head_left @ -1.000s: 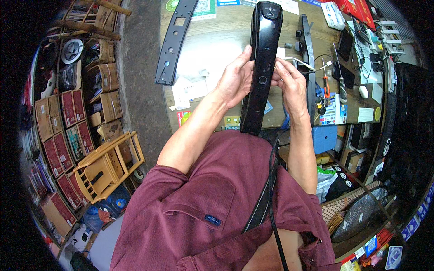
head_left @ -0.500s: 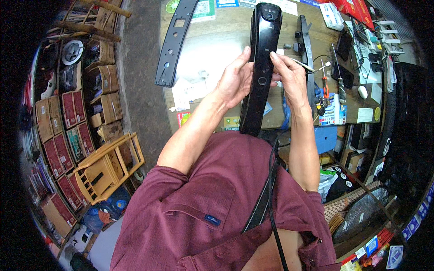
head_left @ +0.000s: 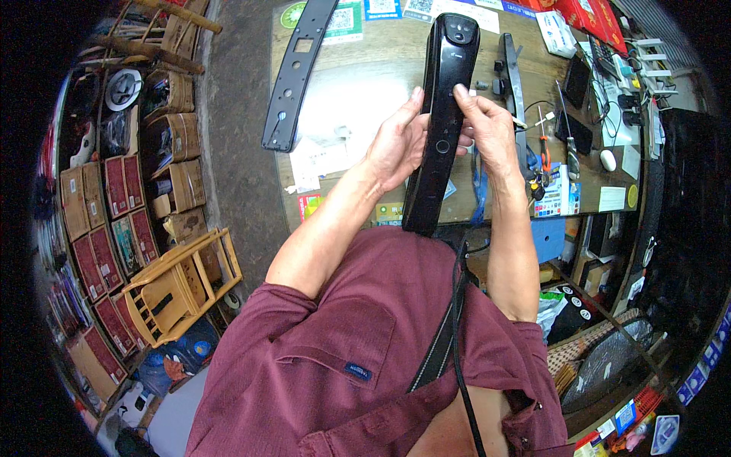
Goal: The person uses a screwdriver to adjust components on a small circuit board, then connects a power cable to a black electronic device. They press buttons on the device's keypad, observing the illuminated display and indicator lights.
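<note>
Head view: glossy black housing [head_left: 444, 126], probably stiff, slippery, best held by its edges; left hand [head_left: 396, 148] supports nine o'clock, hidden fingertips unreadable, right hand [head_left: 491, 129] pinches three o'clock.

The right hand [head_left: 493, 131] has moved its thumb [head_left: 470, 102] from beside the black device [head_left: 437, 179] onto its glossy front.

Crowded on your left
A wooden chair [head_left: 183, 284] stands near stacked boxes [head_left: 116, 183]; grey floor [head_left: 242, 137] borders your wooden table [head_left: 369, 50].

Downward head view, rim unclear
</note>
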Tool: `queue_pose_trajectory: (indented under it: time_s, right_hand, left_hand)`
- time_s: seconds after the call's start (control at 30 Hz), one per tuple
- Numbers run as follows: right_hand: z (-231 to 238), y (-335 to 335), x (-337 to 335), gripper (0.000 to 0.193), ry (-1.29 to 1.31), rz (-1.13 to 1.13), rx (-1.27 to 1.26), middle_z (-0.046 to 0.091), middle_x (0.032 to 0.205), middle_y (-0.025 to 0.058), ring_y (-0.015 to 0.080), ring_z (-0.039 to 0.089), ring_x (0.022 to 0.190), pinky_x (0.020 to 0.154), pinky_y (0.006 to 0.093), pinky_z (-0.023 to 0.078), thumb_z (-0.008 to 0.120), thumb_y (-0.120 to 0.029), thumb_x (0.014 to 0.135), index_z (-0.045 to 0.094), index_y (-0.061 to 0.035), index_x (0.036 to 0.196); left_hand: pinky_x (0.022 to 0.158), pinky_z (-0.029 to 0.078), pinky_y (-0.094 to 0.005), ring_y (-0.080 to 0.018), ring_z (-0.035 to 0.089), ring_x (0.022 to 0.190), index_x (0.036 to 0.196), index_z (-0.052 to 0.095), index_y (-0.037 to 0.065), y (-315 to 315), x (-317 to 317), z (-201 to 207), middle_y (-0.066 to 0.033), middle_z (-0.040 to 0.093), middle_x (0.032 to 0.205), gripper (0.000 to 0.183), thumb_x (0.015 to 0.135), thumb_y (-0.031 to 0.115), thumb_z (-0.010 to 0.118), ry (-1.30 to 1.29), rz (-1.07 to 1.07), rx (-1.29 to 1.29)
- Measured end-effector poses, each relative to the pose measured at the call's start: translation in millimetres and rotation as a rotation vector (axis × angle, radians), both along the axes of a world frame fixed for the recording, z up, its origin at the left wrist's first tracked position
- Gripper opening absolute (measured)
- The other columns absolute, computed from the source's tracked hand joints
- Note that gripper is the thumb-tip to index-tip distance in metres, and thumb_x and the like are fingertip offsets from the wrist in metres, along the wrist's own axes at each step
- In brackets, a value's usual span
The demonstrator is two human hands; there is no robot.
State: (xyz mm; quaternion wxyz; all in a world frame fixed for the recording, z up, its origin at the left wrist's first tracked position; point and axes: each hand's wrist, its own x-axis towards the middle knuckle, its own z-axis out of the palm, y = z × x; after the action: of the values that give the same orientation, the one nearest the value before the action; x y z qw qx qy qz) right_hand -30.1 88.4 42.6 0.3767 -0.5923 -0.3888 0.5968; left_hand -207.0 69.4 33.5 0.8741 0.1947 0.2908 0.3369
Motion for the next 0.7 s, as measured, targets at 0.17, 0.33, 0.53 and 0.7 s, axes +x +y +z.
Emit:
queue_pose_trajectory:
  time_s: [0.17,0.33,0.53,0.7]
  right_hand:
    - [3,-9,4,0.04,0.109,-0.062,0.045,0.07,0.093,0.0043,0.0095,0.065,0.076,0.067,0.0228,0.051,0.059,-0.038,0.105,0.072,-0.001,0.109]
    - [-1,-15,8,0.035,0.116,-0.078,0.027,0.071,0.1,0.006,0.0128,0.069,0.084,0.07,0.0256,0.054,0.06,-0.033,0.104,0.07,-0.0011,0.112]
    - [-2,-15,7,0.031,0.062,-0.077,0.051,0.07,0.091,0.0055,0.0093,0.064,0.071,0.06,0.0225,0.049,0.066,-0.028,0.101,0.069,-0.0002,0.115]
    - [-5,-15,-1,0.039,0.048,-0.18,0.072,0.065,0.082,0.0007,0.0054,0.056,0.063,0.055,0.0202,0.044,0.074,-0.034,0.096,0.071,0.0005,0.114]
  left_hand:
    - [0.102,0.053,-0.0389,-0.0258,0.069,0.113,0.137,0.056,-0.009,0,5,2,-0.0201,0.069,0.124,0.095,0.103,0.074,0.024,-0.043,0.037,0.02]
    - [0.105,0.05,-0.0399,-0.0276,0.068,0.116,0.141,0.052,-0.007,0,5,3,-0.0207,0.068,0.128,0.098,0.101,0.077,0.024,-0.006,-0.011,0.037]
    - [0.103,0.05,-0.0418,-0.0283,0.067,0.115,0.143,0.05,-0.005,0,5,4,-0.0201,0.068,0.129,0.098,0.1,0.078,0.023,0.019,-0.028,0.042]
    - [0.101,0.051,-0.0423,-0.0277,0.067,0.115,0.143,0.052,-0.004,1,6,3,-0.0197,0.069,0.126,0.096,0.1,0.077,0.022,0.013,-0.021,0.051]
